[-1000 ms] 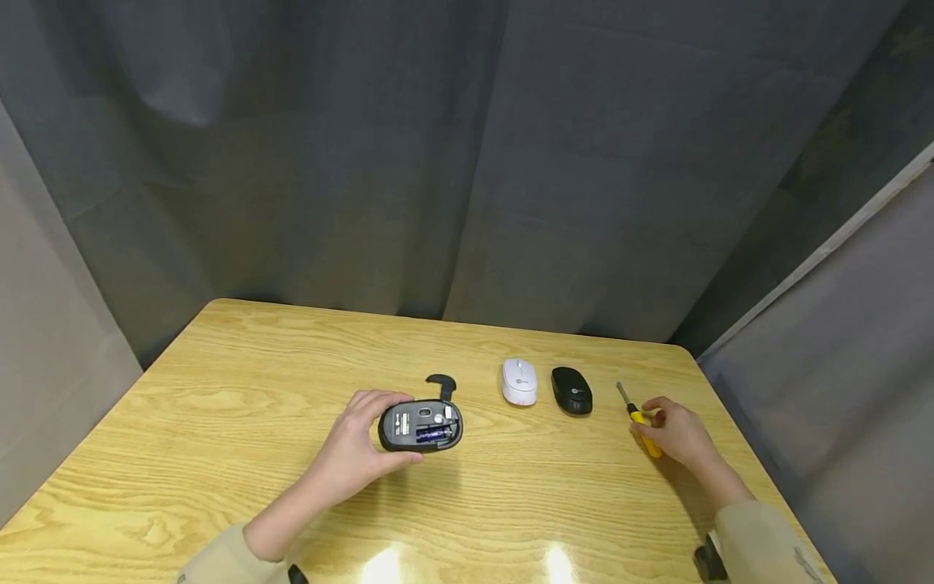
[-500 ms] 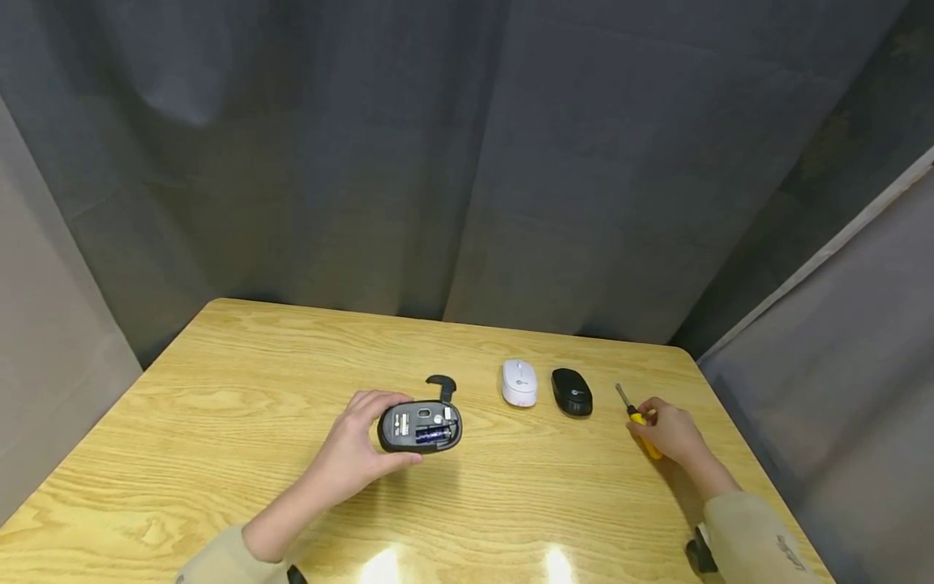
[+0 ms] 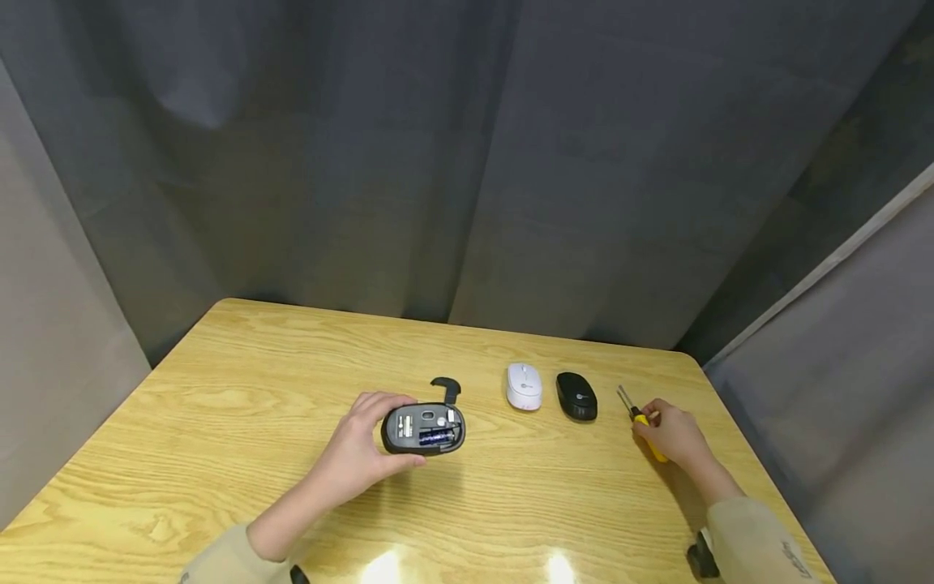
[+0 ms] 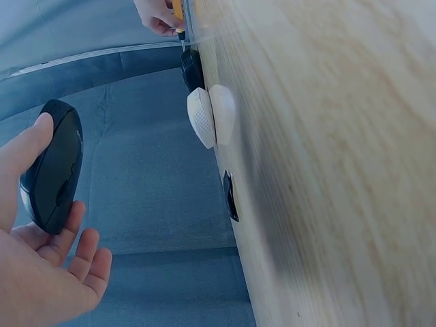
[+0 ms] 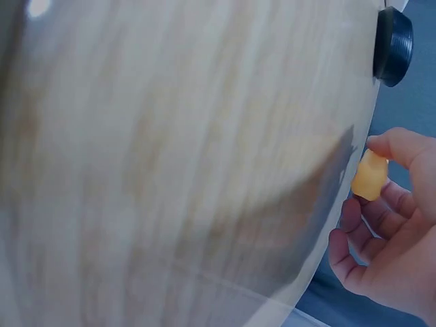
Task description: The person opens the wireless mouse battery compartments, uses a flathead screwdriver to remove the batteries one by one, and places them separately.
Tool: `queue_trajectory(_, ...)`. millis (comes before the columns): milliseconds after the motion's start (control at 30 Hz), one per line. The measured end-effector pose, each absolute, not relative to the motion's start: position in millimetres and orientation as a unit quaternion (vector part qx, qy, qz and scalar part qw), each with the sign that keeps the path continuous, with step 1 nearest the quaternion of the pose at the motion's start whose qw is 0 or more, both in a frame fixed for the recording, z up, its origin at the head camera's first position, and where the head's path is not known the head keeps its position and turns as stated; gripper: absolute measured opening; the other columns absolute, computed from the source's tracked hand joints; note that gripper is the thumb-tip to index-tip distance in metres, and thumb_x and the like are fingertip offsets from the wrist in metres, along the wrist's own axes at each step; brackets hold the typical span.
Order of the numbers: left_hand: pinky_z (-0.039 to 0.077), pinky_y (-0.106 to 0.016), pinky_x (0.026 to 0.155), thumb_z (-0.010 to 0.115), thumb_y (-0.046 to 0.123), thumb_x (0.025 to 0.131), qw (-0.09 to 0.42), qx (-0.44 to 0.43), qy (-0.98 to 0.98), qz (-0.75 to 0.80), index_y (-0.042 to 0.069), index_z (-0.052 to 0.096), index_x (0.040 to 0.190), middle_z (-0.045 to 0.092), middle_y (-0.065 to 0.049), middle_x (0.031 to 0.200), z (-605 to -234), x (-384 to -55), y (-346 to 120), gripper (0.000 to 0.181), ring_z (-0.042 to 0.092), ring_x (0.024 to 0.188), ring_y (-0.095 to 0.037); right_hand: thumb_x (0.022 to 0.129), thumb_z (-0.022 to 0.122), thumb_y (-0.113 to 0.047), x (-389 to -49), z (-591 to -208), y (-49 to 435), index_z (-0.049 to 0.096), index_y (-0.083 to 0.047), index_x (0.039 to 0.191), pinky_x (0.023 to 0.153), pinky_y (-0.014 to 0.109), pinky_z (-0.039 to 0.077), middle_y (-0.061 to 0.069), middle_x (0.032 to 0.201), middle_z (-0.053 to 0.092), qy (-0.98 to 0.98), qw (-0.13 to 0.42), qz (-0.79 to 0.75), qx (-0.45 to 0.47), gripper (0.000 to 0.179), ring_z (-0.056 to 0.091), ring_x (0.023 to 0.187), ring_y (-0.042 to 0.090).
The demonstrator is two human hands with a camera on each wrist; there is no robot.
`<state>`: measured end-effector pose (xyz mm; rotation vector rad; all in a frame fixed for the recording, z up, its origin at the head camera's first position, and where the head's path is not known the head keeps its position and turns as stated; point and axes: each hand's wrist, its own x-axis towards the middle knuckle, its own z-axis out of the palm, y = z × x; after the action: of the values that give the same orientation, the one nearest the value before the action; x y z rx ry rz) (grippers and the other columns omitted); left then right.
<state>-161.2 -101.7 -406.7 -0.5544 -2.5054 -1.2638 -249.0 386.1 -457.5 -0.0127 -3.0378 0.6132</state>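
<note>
Head view shows us two hands working above a wooden table [image 3: 255, 389]. We see that the left hand [image 3: 353, 450] grips an upturned mouse [image 3: 409, 434] between the thumb on its near side and the fingers on its far side. The underside of this mouse faces the head camera, and in its uncovered compartment we find a dark blue battery [image 3: 436, 437]. From the left wrist view we understand that this mouse is lifted, apart from the table. Just beyond it, a curved black piece [image 3: 452, 391] lies on the table. On the other side of the table, the right hand [image 3: 677, 438] pinches the yellow handle of a screwdriver [image 3: 641, 419] with thumb and fingertips, and the metal shaft points away from the person. We cannot tell whether the screwdriver touches the table. Between the two hands, but farther from the person, a white mouse [image 3: 524, 386] and a black mouse [image 3: 576, 397] rest side by side, with a small gap; the black one is nearer to the screwdriver. Behind the table hangs a dark grey curtain [image 3: 365, 162].
</note>
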Motion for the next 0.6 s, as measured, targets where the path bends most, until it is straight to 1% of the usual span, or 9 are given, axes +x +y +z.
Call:
queue_trajectory(100,0.045,-0.044,0.093,0.091,0.031,0.054,0.140,-0.192,-0.868,-0.437,0.023,0.061,0.117,0.060,0.010,0.115,-406,-161,-102,0.070,0.049,0.110,-0.011,0.081,0.066,-0.020,-248,-454,384,0.055,0.002,0.097,0.051,0.027,0.042,0.010,0.073,0.059,-0.979,0.037,0.202,-0.002,0.029,0.051,0.060,0.018)
queue_trajectory(267,0.045,-0.044,0.093,0.091,0.033,0.054,0.140,-0.194,-0.867,-0.437,0.023,0.061,0.117,0.060,0.010,0.114,-406,-161,-102,0.070,0.048,0.110,-0.011,0.084,0.066,-0.021,-245,-446,379,0.055,0.003,0.100,0.047,0.026,0.040,0.007,0.071,0.057,-0.977,0.053,0.207,0.018,0.030,0.049,0.055,0.015)
queue_trajectory(400,0.045,-0.044,0.094,0.091,0.030,0.054,0.140,-0.191,-0.868,-0.437,0.022,0.062,0.117,0.060,0.010,0.114,-406,-161,-102,0.070,0.048,0.110,-0.011,0.085,0.066,-0.019,-243,-436,374,0.057,0.002,0.100,0.046,0.026,0.040,0.006,0.070,0.057,-0.974,0.077,0.212,0.035,0.028,0.048,0.053,0.014)
queue_trajectory(600,0.045,-0.044,0.094,0.092,0.027,0.054,0.137,-0.188,-0.869,-0.437,0.023,0.061,0.116,0.060,0.010,0.114,-404,-161,-102,0.069,0.049,0.109,-0.010,0.086,0.064,-0.019,-243,-417,366,0.058,0.002,0.101,0.044,0.025,0.037,0.003,0.067,0.054,-0.971,0.104,0.209,0.055,0.027,0.045,0.049,0.012)
